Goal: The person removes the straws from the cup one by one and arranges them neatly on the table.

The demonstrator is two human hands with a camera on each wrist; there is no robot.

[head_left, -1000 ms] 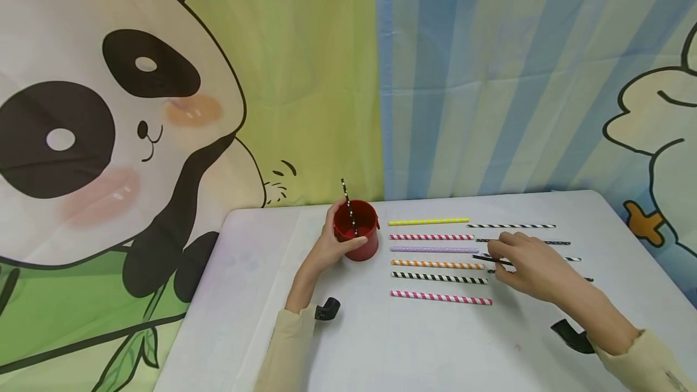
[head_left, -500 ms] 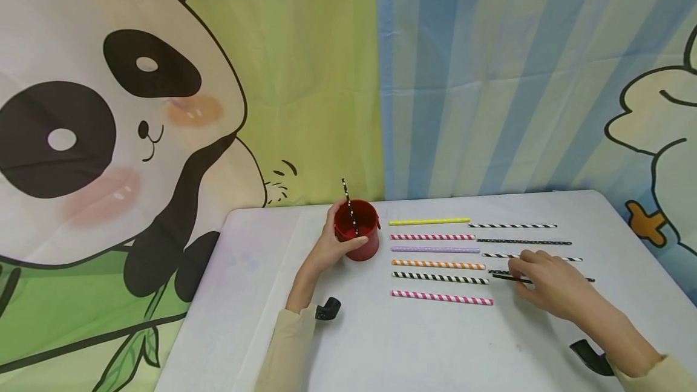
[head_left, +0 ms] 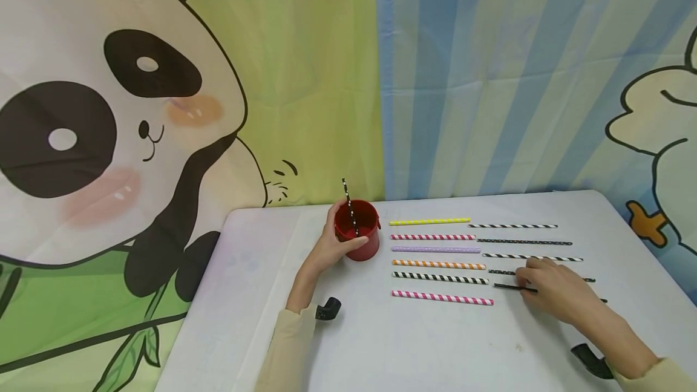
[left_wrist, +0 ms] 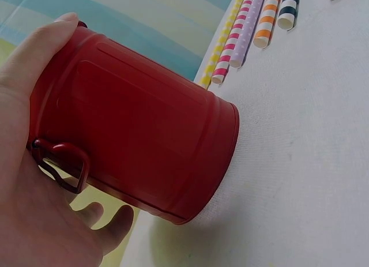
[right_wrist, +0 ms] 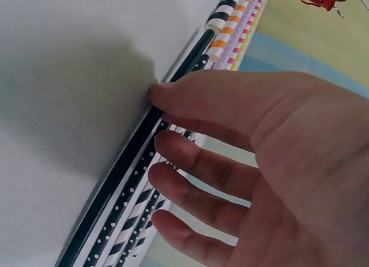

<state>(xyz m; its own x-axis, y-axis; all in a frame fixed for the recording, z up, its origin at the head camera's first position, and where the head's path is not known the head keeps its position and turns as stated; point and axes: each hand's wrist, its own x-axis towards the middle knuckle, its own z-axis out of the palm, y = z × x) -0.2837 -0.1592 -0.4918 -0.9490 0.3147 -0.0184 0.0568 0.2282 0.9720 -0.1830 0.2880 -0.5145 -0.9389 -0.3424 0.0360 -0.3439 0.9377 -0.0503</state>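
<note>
My left hand (head_left: 331, 245) holds a small red bucket (head_left: 367, 249) by its rim, thumb on the near side and fingers behind. In the left wrist view the bucket's wire handle (left_wrist: 81, 173) hangs beside the palm. A black straw with white dots (head_left: 348, 198) leans upright inside the bucket. Farther right, my right hand (head_left: 559, 288) pinches a plain black straw (right_wrist: 109, 192) between thumb and index finger; it lies low along the table. The other right fingers spread over neighbouring straws, including a black dotted one (right_wrist: 124, 205) right beside it.
Left of the black straws lies a column of paper straws: yellow (head_left: 429, 221), red-striped (head_left: 432, 237), lilac (head_left: 435, 250), orange-striped (head_left: 438, 264), black-striped (head_left: 440, 277) and pink-striped (head_left: 442, 297). More black-and-white straws (head_left: 513, 225) lie at right. A printed curtain (head_left: 490, 77) hangs behind the white table (head_left: 414, 349).
My right hand has moved toward the near side with the black straw, past the dotted one, bringing it down to the front of the right column. The left hand and bucket have stayed put.
</note>
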